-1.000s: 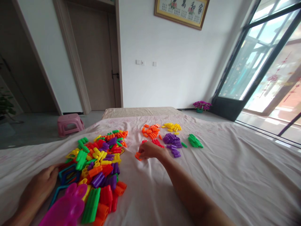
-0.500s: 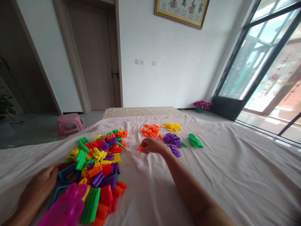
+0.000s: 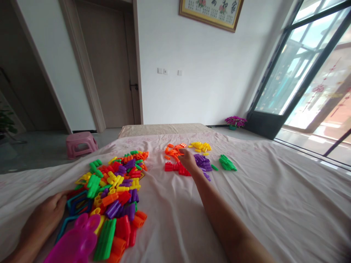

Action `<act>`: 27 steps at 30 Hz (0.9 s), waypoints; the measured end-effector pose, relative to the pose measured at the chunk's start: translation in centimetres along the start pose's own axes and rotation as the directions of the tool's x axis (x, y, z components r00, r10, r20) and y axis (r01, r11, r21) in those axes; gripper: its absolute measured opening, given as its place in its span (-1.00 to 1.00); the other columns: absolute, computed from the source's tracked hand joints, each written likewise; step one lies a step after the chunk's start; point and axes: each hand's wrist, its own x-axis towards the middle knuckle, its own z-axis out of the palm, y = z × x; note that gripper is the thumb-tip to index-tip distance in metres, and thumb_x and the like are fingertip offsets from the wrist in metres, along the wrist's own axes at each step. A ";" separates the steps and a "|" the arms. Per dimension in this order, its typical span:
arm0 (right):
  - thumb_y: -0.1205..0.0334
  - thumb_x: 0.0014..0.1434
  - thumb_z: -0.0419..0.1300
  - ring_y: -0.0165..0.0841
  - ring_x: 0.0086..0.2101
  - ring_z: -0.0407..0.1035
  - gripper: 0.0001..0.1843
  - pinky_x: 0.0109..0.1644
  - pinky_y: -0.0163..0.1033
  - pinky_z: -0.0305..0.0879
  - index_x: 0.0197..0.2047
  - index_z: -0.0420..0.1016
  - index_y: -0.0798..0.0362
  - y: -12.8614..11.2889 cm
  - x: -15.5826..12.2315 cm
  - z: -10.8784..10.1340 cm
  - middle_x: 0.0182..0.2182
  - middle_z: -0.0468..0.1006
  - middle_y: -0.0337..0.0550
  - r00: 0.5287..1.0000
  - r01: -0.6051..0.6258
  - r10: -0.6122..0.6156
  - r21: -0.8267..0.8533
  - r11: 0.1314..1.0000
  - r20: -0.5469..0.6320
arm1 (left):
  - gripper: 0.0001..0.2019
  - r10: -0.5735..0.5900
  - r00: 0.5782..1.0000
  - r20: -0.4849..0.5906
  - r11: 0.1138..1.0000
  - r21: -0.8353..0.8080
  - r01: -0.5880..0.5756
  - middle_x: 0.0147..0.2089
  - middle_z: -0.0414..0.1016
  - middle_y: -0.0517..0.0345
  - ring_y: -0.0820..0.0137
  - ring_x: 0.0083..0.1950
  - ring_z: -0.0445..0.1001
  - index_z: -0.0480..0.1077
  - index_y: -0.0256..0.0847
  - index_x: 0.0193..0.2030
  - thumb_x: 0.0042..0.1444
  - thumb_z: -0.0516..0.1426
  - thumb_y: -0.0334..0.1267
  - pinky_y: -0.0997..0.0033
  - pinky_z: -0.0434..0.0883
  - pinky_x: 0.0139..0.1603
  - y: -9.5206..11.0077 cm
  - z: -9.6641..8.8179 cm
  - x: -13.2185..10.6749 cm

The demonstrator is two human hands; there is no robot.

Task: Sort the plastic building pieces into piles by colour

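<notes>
My right hand [image 3: 188,159] reaches far across the bed sheet [image 3: 274,197] to a small orange pile [image 3: 173,151]. Its fingers curl down at that pile's near edge and hide whatever they hold. Just in front of the hand lie red pieces [image 3: 173,167]; to its right are a purple pile [image 3: 203,162], a yellow pile [image 3: 202,147] and a green pile [image 3: 227,163]. My left hand [image 3: 45,216] lies flat on the sheet at the lower left. Its fingertips touch the blue frame pieces [image 3: 76,199] at the edge of a big mixed pile of coloured plastic pieces [image 3: 116,182].
A large magenta plastic piece [image 3: 75,243] lies at the near end of the mixed pile. Beyond the bed stand a pink stool [image 3: 80,143], a closed door [image 3: 109,69] and a pot of purple flowers [image 3: 235,122]. A glass sliding door [image 3: 301,80] fills the right side.
My right hand moved away from me, from the bare sheet to the orange pile, carrying orange pieces. The red pieces it covered now show. My left hand stayed put.
</notes>
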 end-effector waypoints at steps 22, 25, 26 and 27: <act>0.17 0.27 -0.02 -0.14 -0.05 0.46 -0.62 -0.10 -0.19 0.32 -0.05 0.55 0.12 1.9 -0.1 -0.4 -0.03 0.53 0.16 0.977 -0.125 0.191 -0.470 0.874 0.095 | -0.54 -0.007 1.000 0.026 0.998 -0.062 0.008 -0.17 0.60 -0.04 0.27 -0.29 0.53 0.42 -0.17 0.04 0.26 -0.18 -0.06 0.39 0.35 -0.25 0.5 -0.2 -0.3; 0.20 0.25 0.00 -0.11 -0.08 0.48 -0.63 -0.10 -0.15 0.33 -0.06 0.57 0.15 2.1 0.0 -0.2 -0.09 0.56 0.19 0.976 -0.128 0.194 -0.473 0.872 0.094 | -0.53 -0.006 1.000 0.020 0.998 -0.057 0.008 -0.18 0.60 -0.04 0.27 -0.30 0.53 0.43 -0.18 0.05 0.26 -0.18 -0.05 0.39 0.35 -0.26 0.6 -0.3 -0.4; 0.22 0.24 0.00 -0.10 -0.08 0.48 -0.63 -0.10 -0.14 0.33 -0.06 0.57 0.15 2.1 0.1 -0.2 -0.10 0.57 0.21 0.977 -0.130 0.195 -0.473 0.872 0.090 | -0.52 -0.013 1.000 0.019 0.999 -0.048 0.014 -0.19 0.60 -0.03 0.27 -0.31 0.53 0.43 -0.17 0.05 0.26 -0.18 -0.04 0.39 0.35 -0.27 0.6 -0.3 -0.4; 0.23 0.24 0.01 -0.09 -0.08 0.48 -0.63 -0.10 -0.14 0.33 -0.06 0.57 0.16 2.2 0.1 -0.1 -0.10 0.57 0.22 0.977 -0.133 0.195 -0.471 0.872 0.085 | -0.51 -0.020 1.000 0.018 0.999 -0.040 0.020 -0.20 0.60 -0.02 0.27 -0.32 0.52 0.43 -0.17 0.06 0.26 -0.19 -0.04 0.39 0.35 -0.28 0.6 -0.2 -0.4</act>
